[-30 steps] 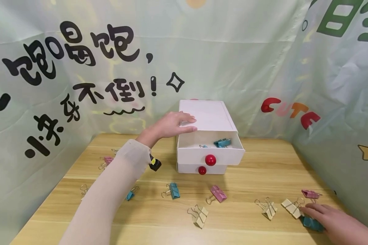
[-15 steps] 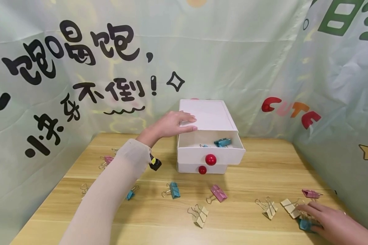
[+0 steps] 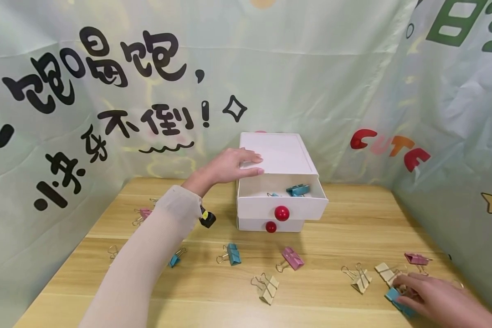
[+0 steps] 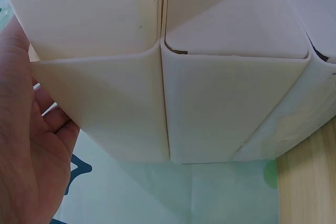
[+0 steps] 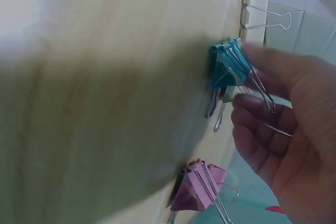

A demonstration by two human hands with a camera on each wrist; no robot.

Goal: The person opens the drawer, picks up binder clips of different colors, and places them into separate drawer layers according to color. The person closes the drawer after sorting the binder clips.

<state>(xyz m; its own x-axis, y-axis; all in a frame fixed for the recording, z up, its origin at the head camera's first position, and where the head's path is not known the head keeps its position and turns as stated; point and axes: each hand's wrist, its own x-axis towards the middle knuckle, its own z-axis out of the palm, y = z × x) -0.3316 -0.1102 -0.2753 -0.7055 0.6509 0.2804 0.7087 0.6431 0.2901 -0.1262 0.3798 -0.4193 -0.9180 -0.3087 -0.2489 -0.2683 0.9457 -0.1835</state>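
Observation:
My left hand [image 3: 227,166] rests over the left side of the white drawer box's top [image 3: 280,152], fingers extended. In the left wrist view that hand [image 4: 23,140] lies against the box's edge. The upper drawer [image 3: 256,208] is pulled out, with blue binder clips [image 3: 298,190] inside. At the front right, my right hand [image 3: 443,298] pinches a blue binder clip [image 3: 397,300] between thumb and fingers. The right wrist view shows this clip [image 5: 223,66] tilted close over the table. A cream binder clip [image 3: 386,273] and a pink one [image 3: 417,258] lie just beyond those fingers.
More binder clips lie scattered: a cream one [image 3: 360,281] to the right, another cream one [image 3: 266,289] in front, a pink one [image 3: 293,258], a blue one [image 3: 233,254], and several by the left forearm. The lower drawer [image 3: 250,225] is closed. Printed cloth [image 3: 303,91] encloses the table.
My right hand has slid slightly left, and the blue binder clip has shifted left and turned with it. The left hand and the drawer box have stayed put.

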